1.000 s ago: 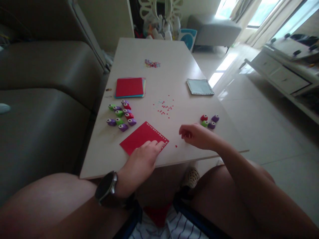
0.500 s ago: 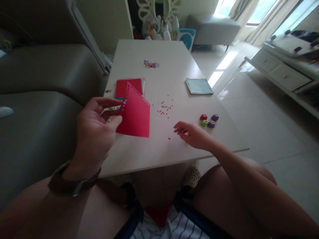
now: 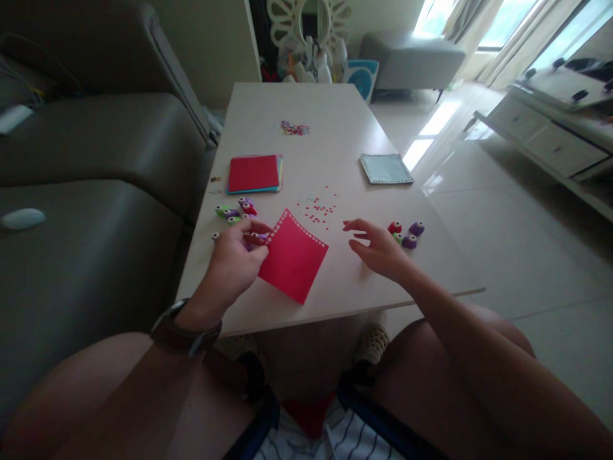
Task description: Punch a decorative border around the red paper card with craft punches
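We saw the left hand (image 3: 234,262) pinching the red paper (image 3: 293,257) by its corner, low over the surface (image 3: 330,128). It partly hid the small punches (image 3: 234,214). The right hand (image 3: 378,249) hovered, fingers spread, holding nothing.

- Desk (image 3: 311,108), pale, running away from the viewer.
- Paper stack (image 3: 253,174), red on top, at the left of the desk.
- Pale blue sheet (image 3: 385,168) near the right edge.
- Confetti pile (image 3: 294,128) farther back.
- Sofa (image 3: 96,166) to the left.
- Grey armchair (image 3: 412,61) beyond the desk.
- White cabinet (image 3: 550,137) at right.
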`<action>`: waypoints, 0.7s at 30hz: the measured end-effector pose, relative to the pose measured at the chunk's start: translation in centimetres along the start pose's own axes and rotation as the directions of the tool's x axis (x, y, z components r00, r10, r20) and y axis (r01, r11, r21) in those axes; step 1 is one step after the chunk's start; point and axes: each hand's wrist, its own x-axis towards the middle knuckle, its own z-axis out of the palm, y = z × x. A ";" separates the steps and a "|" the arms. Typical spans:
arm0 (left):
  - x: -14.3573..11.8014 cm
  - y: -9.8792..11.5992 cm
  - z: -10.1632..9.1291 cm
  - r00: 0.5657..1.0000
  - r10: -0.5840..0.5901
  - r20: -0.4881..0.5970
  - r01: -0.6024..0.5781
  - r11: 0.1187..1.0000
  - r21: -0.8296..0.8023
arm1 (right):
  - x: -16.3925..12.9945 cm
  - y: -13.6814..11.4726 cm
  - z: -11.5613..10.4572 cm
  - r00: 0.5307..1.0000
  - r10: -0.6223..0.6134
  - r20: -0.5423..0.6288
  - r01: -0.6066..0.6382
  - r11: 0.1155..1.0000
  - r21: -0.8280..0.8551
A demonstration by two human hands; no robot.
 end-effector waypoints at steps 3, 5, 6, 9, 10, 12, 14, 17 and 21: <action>-0.3 -0.9 0.4 0.989 0.118 0.088 -0.134 0.966 0.220 | -0.4 -0.1 -0.3 0.999 -0.049 0.005 0.049 0.997 -0.067; -0.5 -1.5 0.7 0.976 0.169 0.135 -0.206 0.917 0.342 | -0.7 -0.2 -0.6 0.997 -0.070 0.014 0.071 0.989 -0.131; -0.6 -1.7 0.8 0.970 0.185 0.159 -0.235 0.884 0.403 | -0.8 -0.3 -0.7 0.997 -0.077 0.020 0.079 0.983 -0.167; -0.6 -2.1 1.2 0.943 0.236 0.235 -0.330 0.758 0.563 | -1.0 -0.5 -1.2 0.994 -0.107 0.031 0.111 0.957 -0.269; -0.7 -2.0 1.3 0.930 0.249 0.271 -0.365 0.724 0.585 | -1.0 -0.5 -1.4 0.992 -0.119 0.035 0.124 0.946 -0.299; -0.9 -1.8 1.7 0.892 0.251 0.377 -0.435 0.707 0.558 | -1.1 -0.6 -1.8 0.991 -0.127 0.036 0.132 0.926 -0.353; -1.5 -1.6 2.2 0.832 0.242 0.500 -0.498 0.724 0.478 | -1.1 -0.7 -2.2 0.993 -0.118 0.024 0.118 0.905 -0.409; -2.9 -1.5 3.0 0.736 0.234 0.635 -0.570 0.719 0.396 | -1.0 -0.8 -2.8 0.996 -0.086 -0.011 0.072 0.885 -0.460; -4.1 -2.4 3.8 0.677 0.225 0.700 -0.612 0.701 0.366 | -0.8 -0.8 -3.9 0.997 -0.053 -0.057 0.018 0.872 -0.490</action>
